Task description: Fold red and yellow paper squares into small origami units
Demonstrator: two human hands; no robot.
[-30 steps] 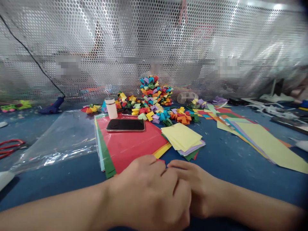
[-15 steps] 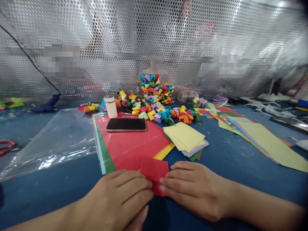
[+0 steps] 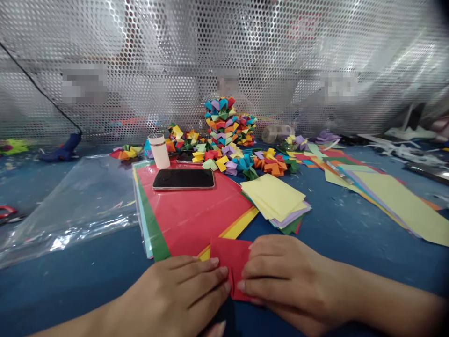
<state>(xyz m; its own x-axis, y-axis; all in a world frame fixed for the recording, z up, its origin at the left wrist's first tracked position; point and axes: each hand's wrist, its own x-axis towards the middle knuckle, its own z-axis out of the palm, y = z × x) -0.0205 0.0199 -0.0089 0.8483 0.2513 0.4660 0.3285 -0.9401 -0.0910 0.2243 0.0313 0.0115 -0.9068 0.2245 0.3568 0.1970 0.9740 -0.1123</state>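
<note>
A small piece of folded red paper lies on the blue table at the front, between both hands. My left hand has its fingers together, pressing on the paper's left side. My right hand holds the right edge, its fingertips on top and the thumb side low, partly hidden. An upright fold or crease shows in the paper between the fingertips. Just behind lies a stack of small square papers, pale yellow on top. Large red sheets in a clear sleeve lie at the left, with a black phone on them.
Colourful folded-paper pieces are stacked at the back beside a white cylinder. A blue glue gun, clear plastic bag and red-handled scissors are left. Paper strips and a cutter lie right.
The red paper and both hands have shifted slightly right and nearer in view. My right fingers have curled further over the paper's right edge, and a raised fold now shows in the middle.
</note>
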